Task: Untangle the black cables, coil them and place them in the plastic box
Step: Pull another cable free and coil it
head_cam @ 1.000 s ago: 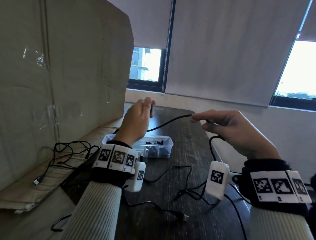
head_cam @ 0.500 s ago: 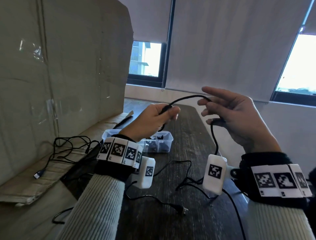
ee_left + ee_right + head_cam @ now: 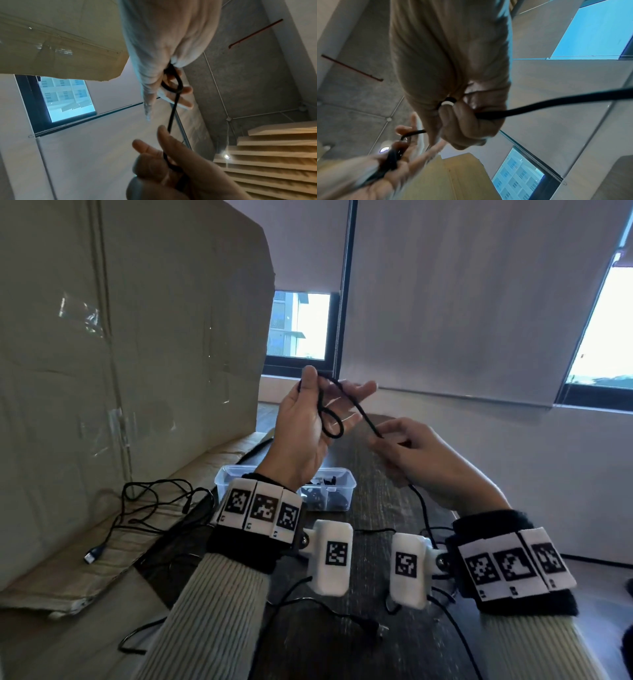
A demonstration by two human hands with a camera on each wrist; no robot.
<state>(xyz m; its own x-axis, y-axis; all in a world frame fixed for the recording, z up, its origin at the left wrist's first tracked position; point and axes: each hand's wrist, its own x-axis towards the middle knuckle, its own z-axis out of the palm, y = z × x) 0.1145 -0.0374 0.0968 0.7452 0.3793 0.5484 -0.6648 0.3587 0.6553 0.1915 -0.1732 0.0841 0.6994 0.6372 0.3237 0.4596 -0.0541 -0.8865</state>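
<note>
My left hand (image 3: 301,433) is raised with its palm turned toward me. A small loop of the black cable (image 3: 330,419) hangs in that palm, held under the thumb. From there the cable slants down to my right hand (image 3: 411,453), which pinches it with curled fingers. It then drops to the table. The left wrist view shows the loop (image 3: 173,83) and the right hand (image 3: 171,169) below it. In the right wrist view the cable (image 3: 539,105) leaves my closed fingers (image 3: 462,121). The clear plastic box (image 3: 342,474) stands behind my left wrist with dark cable inside.
A tall cardboard sheet (image 3: 137,337) leans at the left. A tangle of black cables (image 3: 154,501) with a USB plug (image 3: 90,556) lies on flat cardboard below it. Another loose cable with a plug (image 3: 373,626) lies on the dark table (image 3: 376,491).
My left hand has risen and turned palm toward me, with a small loop now in it. My right hand has dropped, closed on the cable and come near the left.
</note>
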